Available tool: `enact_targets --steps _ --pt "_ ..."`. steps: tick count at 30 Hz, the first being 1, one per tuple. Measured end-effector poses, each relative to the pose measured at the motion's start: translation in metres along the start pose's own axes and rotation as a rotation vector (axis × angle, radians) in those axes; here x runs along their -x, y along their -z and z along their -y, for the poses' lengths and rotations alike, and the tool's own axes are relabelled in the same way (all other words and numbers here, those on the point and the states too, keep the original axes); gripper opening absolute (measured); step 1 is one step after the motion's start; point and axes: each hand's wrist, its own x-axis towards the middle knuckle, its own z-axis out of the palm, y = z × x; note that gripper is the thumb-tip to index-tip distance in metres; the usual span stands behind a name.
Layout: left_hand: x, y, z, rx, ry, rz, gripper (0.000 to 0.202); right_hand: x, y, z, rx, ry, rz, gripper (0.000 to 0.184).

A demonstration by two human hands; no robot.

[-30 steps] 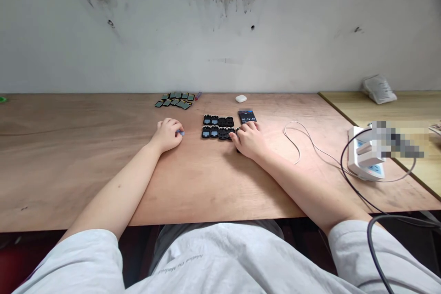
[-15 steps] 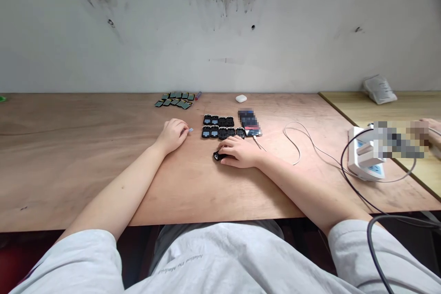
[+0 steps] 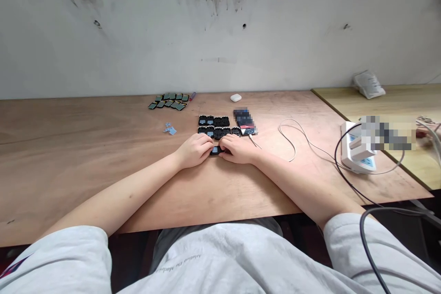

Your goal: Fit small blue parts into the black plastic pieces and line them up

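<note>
A small black plastic shell [image 3: 216,150] with a light blue pad in it lies on the table between my hands. My left hand [image 3: 195,151] has its fingers closed at the shell's left end, by the pad. From the other side my right hand [image 3: 238,149] grips the shell, its thumb and fingers covering the right end. Just beyond are two rows of similar black shells [image 3: 221,121], the left ones with blue pads inside. My hands partly hide the front row. Several loose blue pads [image 3: 170,130] lie to the left.
Green circuit boards [image 3: 168,96] lie at the back beside a screwdriver [image 3: 192,96]. A white case [image 3: 236,98] and a blurred phone [image 3: 245,121] with a white cable [image 3: 295,147] are to the right. Farther right stand a power strip [image 3: 347,142] and a plastic bag [image 3: 368,84]; another person's hand shows there.
My left hand has moved right from beside the loose pads to the black shell, where a blue pad now shows. My right hand keeps hold of the shell. The view has shifted slightly.
</note>
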Motion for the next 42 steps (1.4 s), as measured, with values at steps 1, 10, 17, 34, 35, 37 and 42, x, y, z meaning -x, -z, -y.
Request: enact_targets --steps 1,10,17,34,35,37,42 --pt "0.0 0.001 0.0 0.002 -0.008 0.004 0.023 0.0 0.0 0.0 -0.006 0.0 0.003 0.012" --pt "0.006 0.0 0.0 0.069 -0.066 0.013 0.024 0.001 -0.002 -0.002 -0.013 0.004 0.001 0.013" --pt "0.005 -0.003 -0.01 0.093 -0.006 -0.002 0.018 0.0 0.0 0.0 -0.016 0.004 0.008 0.014" --pt "0.004 -0.006 -0.004 0.101 -0.041 -0.029 0.017 -0.001 -0.002 -0.003 -0.048 0.001 0.002 0.015" --pt "0.005 -0.006 -0.002 0.113 -0.034 -0.035 0.017 -0.001 -0.001 -0.003 -0.046 0.002 0.006 0.016" --pt "0.005 -0.006 0.0 0.129 -0.025 -0.034 0.016 -0.001 0.0 -0.002 -0.04 0.009 0.012 0.016" --pt "0.003 -0.005 -0.003 0.166 0.0 -0.01 0.016 -0.001 -0.001 -0.003 -0.042 0.01 0.006 0.013"
